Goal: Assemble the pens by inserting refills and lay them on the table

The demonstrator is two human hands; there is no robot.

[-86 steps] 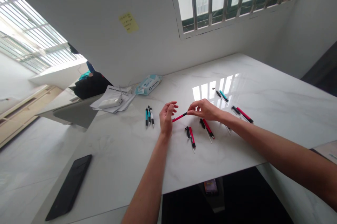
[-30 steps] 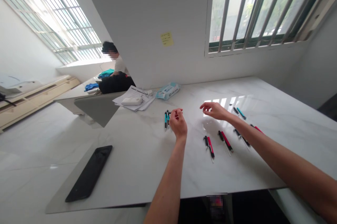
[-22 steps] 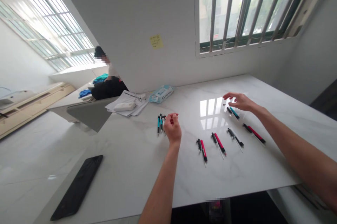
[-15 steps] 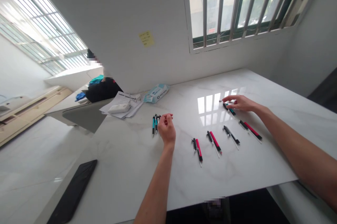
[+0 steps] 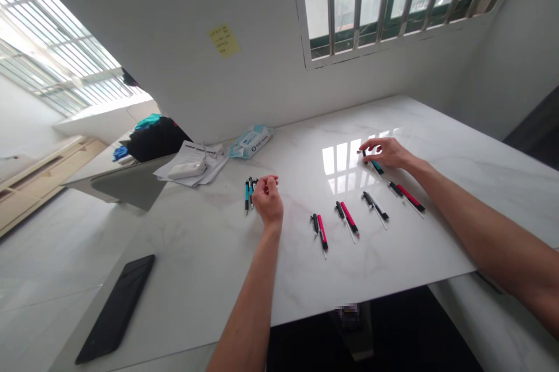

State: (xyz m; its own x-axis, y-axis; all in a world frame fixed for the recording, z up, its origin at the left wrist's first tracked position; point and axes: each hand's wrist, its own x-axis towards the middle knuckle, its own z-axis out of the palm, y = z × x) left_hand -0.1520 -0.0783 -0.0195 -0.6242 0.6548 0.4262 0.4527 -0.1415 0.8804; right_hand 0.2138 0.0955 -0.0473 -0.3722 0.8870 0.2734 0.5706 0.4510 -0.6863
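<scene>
At the table's back right, my right hand [image 5: 388, 152] has its thumb and fingertips closed around a short black pen half [image 5: 365, 156]. A teal pen barrel [image 5: 376, 167] lies just under that hand. My left hand [image 5: 268, 200] is curled with its fingers closed; what they hold, if anything, is hidden. Several teal and black pens [image 5: 248, 194] lie beside it, partly covered. In a row to the front lie pens taken apart: a red barrel [image 5: 322, 231], a second red barrel [image 5: 349, 218], a silver barrel [image 5: 376, 206] and a far-right red barrel [image 5: 411, 198], each with a black half and thin refill.
A black phone [image 5: 116, 308] lies at the left of the white table [image 5: 192, 279]. Papers [image 5: 209, 171] with a white device [image 5: 187, 170] and a wipes pack [image 5: 251, 142] sit along the back. A yellow note [image 5: 224, 40] is on the wall.
The black pen half has come up between my right fingertips and stands more upright. My left hand stays curled by the teal pens. The whole view has shifted slightly.
</scene>
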